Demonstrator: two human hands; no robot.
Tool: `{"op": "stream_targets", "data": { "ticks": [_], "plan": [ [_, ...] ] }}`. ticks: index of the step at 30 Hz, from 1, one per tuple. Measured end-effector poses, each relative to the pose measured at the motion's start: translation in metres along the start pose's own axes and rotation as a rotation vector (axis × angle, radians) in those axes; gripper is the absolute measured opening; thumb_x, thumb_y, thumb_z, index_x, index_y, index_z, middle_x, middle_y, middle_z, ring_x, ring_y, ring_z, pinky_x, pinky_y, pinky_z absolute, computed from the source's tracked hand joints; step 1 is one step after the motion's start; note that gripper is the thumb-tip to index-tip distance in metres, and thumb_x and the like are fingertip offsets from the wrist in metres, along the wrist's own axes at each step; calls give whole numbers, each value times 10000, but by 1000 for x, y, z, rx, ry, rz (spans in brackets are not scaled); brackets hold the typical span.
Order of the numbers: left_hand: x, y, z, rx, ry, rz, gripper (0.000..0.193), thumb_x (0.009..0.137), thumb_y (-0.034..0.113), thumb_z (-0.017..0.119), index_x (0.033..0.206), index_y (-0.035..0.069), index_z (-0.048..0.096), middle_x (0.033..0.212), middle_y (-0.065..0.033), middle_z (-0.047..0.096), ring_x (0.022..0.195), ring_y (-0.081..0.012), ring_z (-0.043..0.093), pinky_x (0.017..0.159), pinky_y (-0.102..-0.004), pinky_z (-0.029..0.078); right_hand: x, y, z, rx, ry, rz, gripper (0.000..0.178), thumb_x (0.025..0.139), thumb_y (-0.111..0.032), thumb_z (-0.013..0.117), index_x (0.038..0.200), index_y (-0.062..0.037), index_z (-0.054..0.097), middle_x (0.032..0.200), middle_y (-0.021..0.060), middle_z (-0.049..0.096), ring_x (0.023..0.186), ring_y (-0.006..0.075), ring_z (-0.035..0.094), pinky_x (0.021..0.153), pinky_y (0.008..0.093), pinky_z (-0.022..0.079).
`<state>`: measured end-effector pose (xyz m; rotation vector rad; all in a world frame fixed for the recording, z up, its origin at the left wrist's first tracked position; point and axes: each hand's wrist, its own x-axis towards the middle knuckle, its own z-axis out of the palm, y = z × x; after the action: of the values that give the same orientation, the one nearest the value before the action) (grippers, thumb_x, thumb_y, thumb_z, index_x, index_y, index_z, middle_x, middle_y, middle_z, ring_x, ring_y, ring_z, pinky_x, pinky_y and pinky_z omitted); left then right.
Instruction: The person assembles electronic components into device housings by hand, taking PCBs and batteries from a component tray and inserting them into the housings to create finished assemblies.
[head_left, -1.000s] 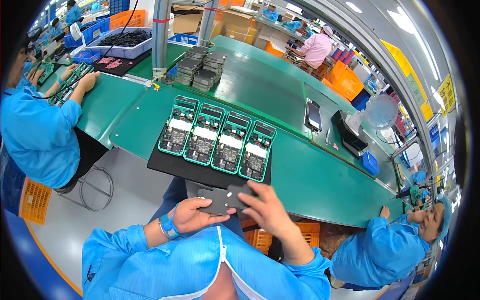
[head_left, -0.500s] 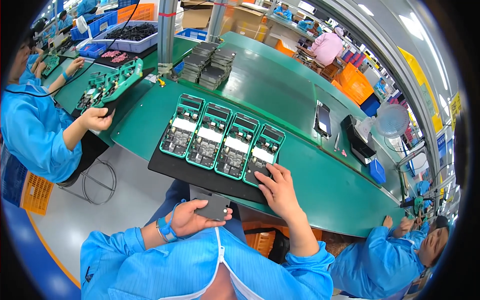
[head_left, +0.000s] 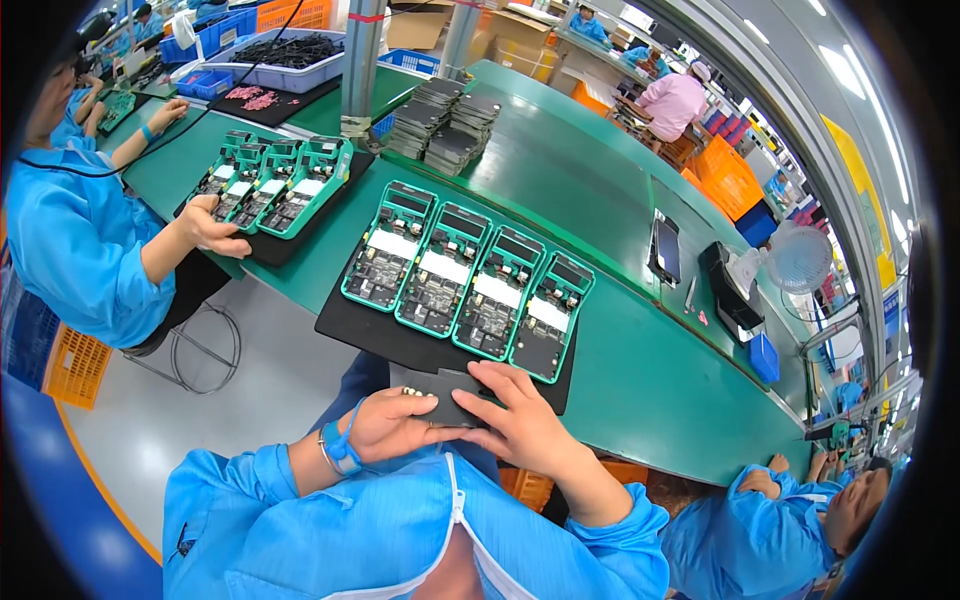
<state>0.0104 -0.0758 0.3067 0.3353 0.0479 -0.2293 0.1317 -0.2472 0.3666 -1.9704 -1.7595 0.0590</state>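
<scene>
Thin dark grey rectangular plates (head_left: 437, 388) lie in my left hand (head_left: 385, 426), its thumb on top and its fingers underneath. My right hand (head_left: 522, 420) grips the same plates from the other side, thumb and fingers closed on the edge. Just beyond my hands, several green-framed device housings (head_left: 430, 270) stand side by side on a black mat (head_left: 345, 328). Each has a white strip across its middle. A dark plate (head_left: 540, 343) covers the lower part of the rightmost housing; circuit boards show in the others.
Stacks of dark plates (head_left: 462, 135) stand at the back by a metal post (head_left: 360, 70). On the left a co-worker's hand (head_left: 215, 228) holds a mat with similar housings. At right are a phone-like device (head_left: 665, 248), a small fan (head_left: 798, 260) and a blue bin (head_left: 763, 357).
My right hand has left the rightmost housing and come down to the plates in my left hand. The co-worker's tray of housings has moved right and lower, onto the bench edge.
</scene>
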Motion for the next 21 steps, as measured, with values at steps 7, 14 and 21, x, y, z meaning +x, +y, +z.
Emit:
{"op": "stream_targets", "data": {
  "ticks": [7,14,21],
  "plan": [
    [-17,29,3,-62,-14,78,467,925,162,373,1331,-51,285,1349,-230,352,1265,-344,349,1063,-448,284,27,28,-1,-230,208,190,378,728,-134,678,1099,-150,608,1188,166,472,1074,367,442,888,436,405],
    [-35,41,-9,-98,-3,125,514,893,174,365,1333,-73,270,1369,-256,310,1278,-364,318,1074,-448,255,39,39,16,-295,135,210,352,755,-151,658,1103,-192,619,1196,158,490,1134,358,410,924,453,365],
    [-42,47,-20,-32,31,143,540,887,149,429,1352,-50,241,1361,-253,320,1275,-373,320,1073,-451,264,44,36,16,-398,56,190,355,768,-208,650,1121,-213,610,1236,166,462,1168,378,380,940,476,342]
  ]
}}
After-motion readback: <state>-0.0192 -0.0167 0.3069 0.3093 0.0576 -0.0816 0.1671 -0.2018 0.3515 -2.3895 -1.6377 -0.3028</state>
